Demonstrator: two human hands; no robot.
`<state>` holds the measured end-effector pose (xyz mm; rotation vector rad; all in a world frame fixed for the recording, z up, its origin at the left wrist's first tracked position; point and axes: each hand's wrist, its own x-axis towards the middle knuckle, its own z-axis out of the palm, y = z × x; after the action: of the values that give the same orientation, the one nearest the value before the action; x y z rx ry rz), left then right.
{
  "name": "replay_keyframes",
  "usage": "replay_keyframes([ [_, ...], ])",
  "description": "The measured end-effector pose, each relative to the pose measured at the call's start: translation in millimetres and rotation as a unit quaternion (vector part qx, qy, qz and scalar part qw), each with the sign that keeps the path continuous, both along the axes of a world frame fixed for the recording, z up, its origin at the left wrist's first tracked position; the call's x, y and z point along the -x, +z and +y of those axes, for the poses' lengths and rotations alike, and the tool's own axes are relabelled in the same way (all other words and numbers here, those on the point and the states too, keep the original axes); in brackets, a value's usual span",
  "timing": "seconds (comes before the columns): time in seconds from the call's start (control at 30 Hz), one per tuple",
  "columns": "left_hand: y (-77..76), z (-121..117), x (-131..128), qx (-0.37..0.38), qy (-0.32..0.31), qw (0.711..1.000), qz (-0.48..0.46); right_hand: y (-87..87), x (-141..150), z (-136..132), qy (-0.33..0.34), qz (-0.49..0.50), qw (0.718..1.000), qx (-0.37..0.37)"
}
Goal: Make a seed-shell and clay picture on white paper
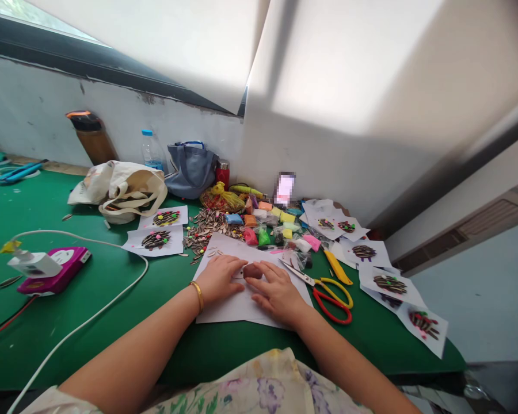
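Note:
A flattened brown piece of modelling clay (252, 271) lies on white paper (218, 310) at the table's front. My right hand (278, 290) has its fingers around the edges of the clay, thumb low on the paper. To the left, my left hand (219, 279) rests flat on the sheet with fingers stretched out, its fingertips just short of the clay. A small dark dot shows on the paper between the hands. A few sunflower seeds (216, 253) lie on the upper part of the sheet. Scissors (323, 287) with red and yellow handles lie open, blades reaching onto the paper's right edge.
Behind the paper sit a seed pile (211, 224) and bagged coloured clay (263, 236). A yellow utility knife (337, 267) lies right, near seed-decorated sheets (391, 284). More decorated cards (155, 238) lie left, near a white cable (112, 305), pink power strip (56, 270) and cloth bag (133, 190).

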<state>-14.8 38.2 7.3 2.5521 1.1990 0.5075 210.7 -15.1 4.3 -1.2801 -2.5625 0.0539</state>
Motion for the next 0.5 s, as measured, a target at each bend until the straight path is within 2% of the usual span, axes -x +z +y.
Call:
replay_keyframes([
  [0.27, 2.3, 0, 0, 0.004, -0.006, 1.000, -0.002, 3.0, 4, 11, 0.006, 0.004, 1.000, -0.029],
  [0.5, 2.7, 0, 0, 0.008, -0.004, 1.000, -0.005, 0.0, 5, 23, 0.005, 0.010, 1.000, -0.022],
])
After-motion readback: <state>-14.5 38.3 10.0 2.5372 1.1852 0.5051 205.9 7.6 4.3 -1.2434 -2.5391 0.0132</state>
